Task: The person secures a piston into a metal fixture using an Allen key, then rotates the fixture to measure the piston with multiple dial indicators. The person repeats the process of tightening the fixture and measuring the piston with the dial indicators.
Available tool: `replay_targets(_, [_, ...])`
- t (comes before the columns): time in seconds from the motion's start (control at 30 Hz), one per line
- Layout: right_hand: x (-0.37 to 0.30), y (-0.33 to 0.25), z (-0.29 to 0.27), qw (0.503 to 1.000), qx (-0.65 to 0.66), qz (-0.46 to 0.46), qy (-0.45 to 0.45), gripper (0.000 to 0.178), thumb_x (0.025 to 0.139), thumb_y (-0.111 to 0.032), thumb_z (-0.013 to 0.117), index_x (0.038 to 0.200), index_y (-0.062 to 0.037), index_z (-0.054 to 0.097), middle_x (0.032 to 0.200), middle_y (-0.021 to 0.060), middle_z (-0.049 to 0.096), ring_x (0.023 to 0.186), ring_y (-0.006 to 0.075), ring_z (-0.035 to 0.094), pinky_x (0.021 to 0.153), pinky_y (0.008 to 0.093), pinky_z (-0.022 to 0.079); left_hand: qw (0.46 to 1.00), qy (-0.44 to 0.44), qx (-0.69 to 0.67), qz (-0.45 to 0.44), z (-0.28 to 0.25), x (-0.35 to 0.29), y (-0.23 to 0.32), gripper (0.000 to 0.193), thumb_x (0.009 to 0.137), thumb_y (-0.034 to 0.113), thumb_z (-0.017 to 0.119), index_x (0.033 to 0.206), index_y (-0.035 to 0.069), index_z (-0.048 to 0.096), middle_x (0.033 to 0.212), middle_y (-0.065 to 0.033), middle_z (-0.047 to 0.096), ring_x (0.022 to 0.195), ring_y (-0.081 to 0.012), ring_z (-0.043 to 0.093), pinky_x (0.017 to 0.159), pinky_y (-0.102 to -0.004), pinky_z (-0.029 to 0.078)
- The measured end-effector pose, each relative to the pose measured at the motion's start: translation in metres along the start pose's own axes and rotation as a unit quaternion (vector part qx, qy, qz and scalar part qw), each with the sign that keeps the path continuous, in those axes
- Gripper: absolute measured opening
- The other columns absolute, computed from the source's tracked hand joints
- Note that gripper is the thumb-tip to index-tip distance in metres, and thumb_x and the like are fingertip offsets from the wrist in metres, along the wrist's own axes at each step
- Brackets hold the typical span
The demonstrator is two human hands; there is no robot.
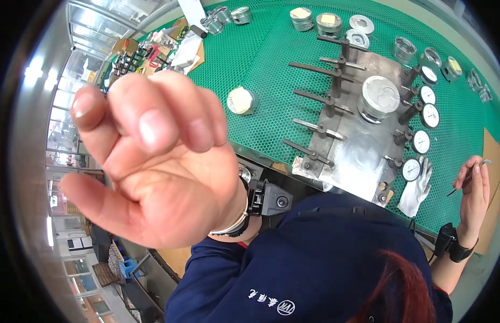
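Note:
My left hand (158, 167) is raised close to the camera, palm showing, its fingers apart and loosely curled with nothing in them. Far over at the right side, my right hand (473, 185) pinches a thin dark rod-like tool (451, 192); its slim end sticks out below the fingers, and its exact kind is too small to tell. A round metal piston (379, 98) stands on the steel fixture plate (349, 156) in front of me. Another piston with a yellow paper on top (240, 100) is just beyond my left hand. A white glove (415, 188) lies between the plate and my right hand.
Several dial gauges (421, 141) line the plate's right side, and dark clamp bars (314, 98) jut from its left. More pistons (328, 24) stand along the back of the green mat (277, 59). Hand tools and papers (188, 53) crowd the far left. Cardboard (484, 231) lies at right.

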State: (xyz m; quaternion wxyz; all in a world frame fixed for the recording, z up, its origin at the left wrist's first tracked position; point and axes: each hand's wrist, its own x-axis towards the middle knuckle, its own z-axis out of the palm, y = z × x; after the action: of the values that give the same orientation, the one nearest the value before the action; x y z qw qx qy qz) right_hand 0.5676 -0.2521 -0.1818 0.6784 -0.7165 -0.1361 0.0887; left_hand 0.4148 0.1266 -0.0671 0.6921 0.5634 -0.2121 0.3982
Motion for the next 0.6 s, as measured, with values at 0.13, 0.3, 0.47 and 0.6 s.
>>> replay_targets(0.13, [-0.008, 0.013, -0.023, 1.000, 0.008, 0.010, 0.006, 0.023, 0.102, -0.025, 0.040, 0.101, -0.0052, 0.051, 0.075, 0.0022, 0.051, 0.064, 0.0084, 0.046, 0.062, 0.0231, 0.040, 1.000, -0.017, -0.002, 0.002, 0.019, -0.004, 0.008, 0.034, 0.089, 0.033, 0.057, 0.111, 0.008, 0.047, 0.088, 0.0016, 0.054, 0.072, -0.0131, 0.042, 0.063, -0.0274, 0.035])
replay_targets(0.3, [-0.016, 0.025, -0.048, 1.000, 0.017, 0.015, 0.004, 0.023, 0.102, -0.024, 0.040, 0.100, -0.0047, 0.051, 0.076, 0.0023, 0.051, 0.064, 0.0081, 0.046, 0.062, 0.0232, 0.041, 1.000, -0.021, 0.001, 0.022, 0.047, -0.012, 0.018, 0.035, 0.085, 0.031, 0.061, 0.108, 0.009, 0.046, 0.086, 0.0018, 0.054, 0.070, -0.0136, 0.043, 0.062, -0.0272, 0.036])
replay_targets(0.47, [-0.019, 0.031, -0.062, 1.000, 0.013, 0.015, 0.003, 0.022, 0.103, -0.023, 0.039, 0.100, -0.0042, 0.051, 0.076, 0.0024, 0.051, 0.064, 0.0080, 0.046, 0.061, 0.0223, 0.040, 0.999, -0.014, 0.016, 0.038, 0.074, -0.021, 0.024, 0.035, 0.083, 0.030, 0.062, 0.106, 0.010, 0.047, 0.084, 0.0023, 0.054, 0.069, -0.0138, 0.043, 0.062, -0.0269, 0.036])
replay_targets(0.6, [-0.019, 0.040, -0.072, 0.999, 0.011, 0.037, -0.010, 0.020, 0.102, -0.021, 0.040, 0.099, -0.0052, 0.052, 0.076, 0.0007, 0.050, 0.064, 0.0070, 0.045, 0.060, 0.0214, 0.038, 0.999, -0.021, 0.034, 0.037, 0.094, -0.028, 0.032, 0.034, 0.086, 0.031, 0.058, 0.107, 0.008, 0.048, 0.082, 0.0014, 0.053, 0.070, -0.0145, 0.045, 0.063, -0.0266, 0.038])
